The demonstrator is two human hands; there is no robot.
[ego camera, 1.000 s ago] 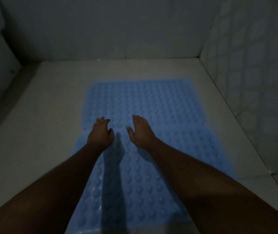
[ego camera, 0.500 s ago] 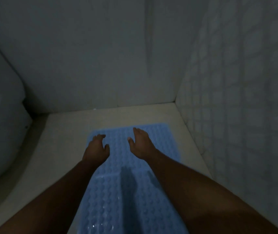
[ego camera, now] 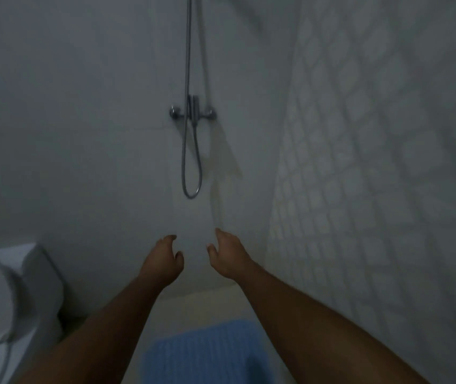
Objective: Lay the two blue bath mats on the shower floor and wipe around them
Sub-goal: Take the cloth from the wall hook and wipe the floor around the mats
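Observation:
A blue studded bath mat (ego camera: 207, 353) lies flat on the pale shower floor (ego camera: 210, 303) at the bottom of the view, partly hidden between my forearms. Only its far end shows; I cannot make out a second mat. My left hand (ego camera: 163, 261) and my right hand (ego camera: 228, 257) are raised in front of the back wall, well above the mat. Both hands are empty, with fingers loosely curled and apart.
A chrome shower mixer (ego camera: 192, 112) with a looped hose (ego camera: 192, 167) is fixed on the back wall. A patterned tiled wall (ego camera: 373, 176) closes the right side. A white toilet (ego camera: 7, 295) stands at the left, close to the shower floor.
My hands lifted off the mats and rose into the air. The view tilted upward, so the floor and mats dropped to the bottom and the shower fitting came into sight.

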